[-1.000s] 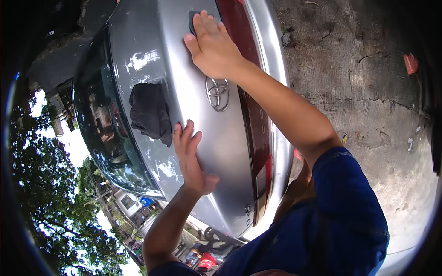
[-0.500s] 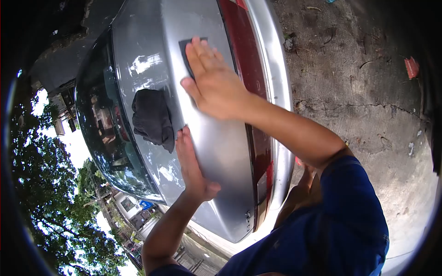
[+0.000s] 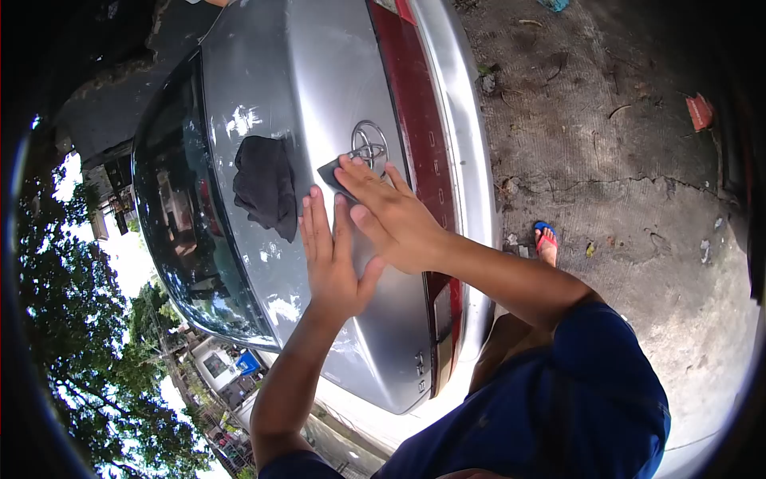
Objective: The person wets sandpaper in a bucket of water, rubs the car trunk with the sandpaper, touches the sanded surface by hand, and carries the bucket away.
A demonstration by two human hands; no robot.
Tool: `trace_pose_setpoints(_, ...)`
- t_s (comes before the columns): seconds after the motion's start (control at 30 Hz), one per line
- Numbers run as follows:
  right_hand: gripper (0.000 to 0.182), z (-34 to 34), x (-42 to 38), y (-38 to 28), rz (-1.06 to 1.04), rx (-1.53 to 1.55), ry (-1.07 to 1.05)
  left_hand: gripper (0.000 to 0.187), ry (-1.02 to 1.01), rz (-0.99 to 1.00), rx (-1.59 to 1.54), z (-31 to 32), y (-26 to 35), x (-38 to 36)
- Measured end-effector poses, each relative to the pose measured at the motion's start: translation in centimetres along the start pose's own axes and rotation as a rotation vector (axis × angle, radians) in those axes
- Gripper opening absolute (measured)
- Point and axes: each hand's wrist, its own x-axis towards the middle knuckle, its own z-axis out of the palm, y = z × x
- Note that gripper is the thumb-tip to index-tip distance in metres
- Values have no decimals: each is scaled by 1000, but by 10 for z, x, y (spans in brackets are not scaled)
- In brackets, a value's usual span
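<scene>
My right hand (image 3: 399,219) lies palm down on a small dark grey sheet that looks like sandpaper (image 3: 331,174). It presses the sheet against the silver car's trunk lid (image 3: 335,88), just beside the round chrome emblem (image 3: 369,144). Part of the sheet is hidden under the fingers. My left hand (image 3: 331,267) rests flat on the lid next to the right one, fingers stretched and thumb out, holding nothing. A crumpled black cloth (image 3: 265,185) sits on the lid beyond the left fingertips.
The rear window (image 3: 191,215) lies left of the lid, the red light strip (image 3: 419,104) and bumper (image 3: 475,160) right of it. Cracked concrete (image 3: 590,160) holds litter, including a red scrap (image 3: 699,113). My foot in a flip-flop (image 3: 546,236) shows. Skin of another person shows at the top edge.
My right hand has slid with the sheet down the picture, toward my left hand, uncovering the emblem. The left hand has shifted slightly up and its fingers are more spread.
</scene>
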Motion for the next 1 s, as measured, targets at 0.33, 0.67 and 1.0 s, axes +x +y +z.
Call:
trace_pose_setpoints(0.33, 53, -60, -114, 17, 555, 932, 296, 89, -152, 136, 722, 7, -24, 181)
trace_pose_setpoints(0.67, 55, -45, -33, 55, 102, 80, 345, 86, 4, 110, 307, -16, -15, 83)
trace_pose_setpoints(1.0, 62, -86, 95, 134, -459, -531, -134, 85, 3, 15, -32, -6, -22, 98)
